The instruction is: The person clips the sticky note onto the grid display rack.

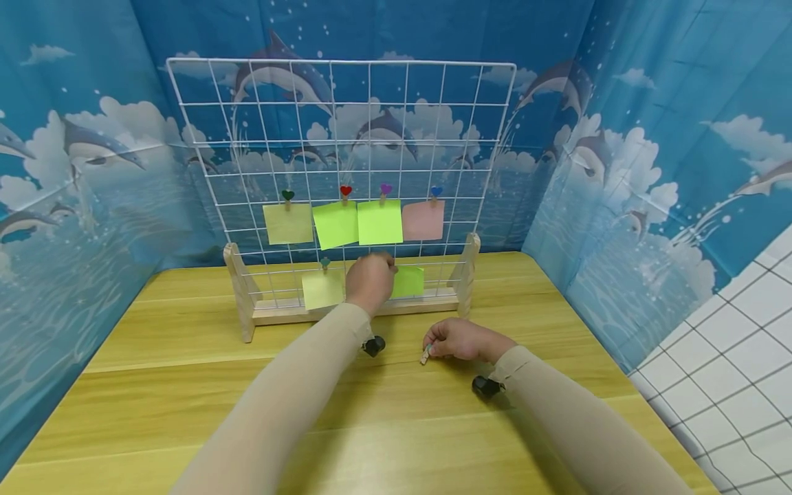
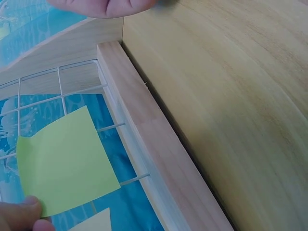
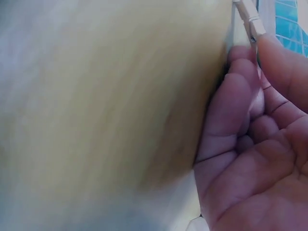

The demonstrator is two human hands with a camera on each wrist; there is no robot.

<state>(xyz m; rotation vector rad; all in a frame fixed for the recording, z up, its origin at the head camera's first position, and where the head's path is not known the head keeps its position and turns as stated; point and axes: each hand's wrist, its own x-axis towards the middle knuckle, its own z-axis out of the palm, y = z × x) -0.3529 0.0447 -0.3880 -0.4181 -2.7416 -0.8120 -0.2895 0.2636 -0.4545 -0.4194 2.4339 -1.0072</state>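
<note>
My left hand (image 1: 370,280) pinches a corner of a green sticky note (image 2: 67,166) between thumb and finger, holding it against the lower part of a white wire grid (image 1: 369,141). In the head view that hand covers part of the note. Lower and to the right, just above the table, my right hand (image 1: 460,339) pinches a small wooden clothespin (image 3: 250,19) between thumb and fingers. Left of my left hand, a pale yellow note (image 1: 322,289) hangs from a clip with a teal top (image 1: 325,263).
Wooden feet (image 1: 240,292) and a wooden base bar (image 2: 149,125) support the grid on the wood-grain table (image 1: 185,399). Above, a row of notes hangs from heart-topped clips, among them a pink note (image 1: 423,221). A dolphin-print curtain (image 1: 80,172) stands behind.
</note>
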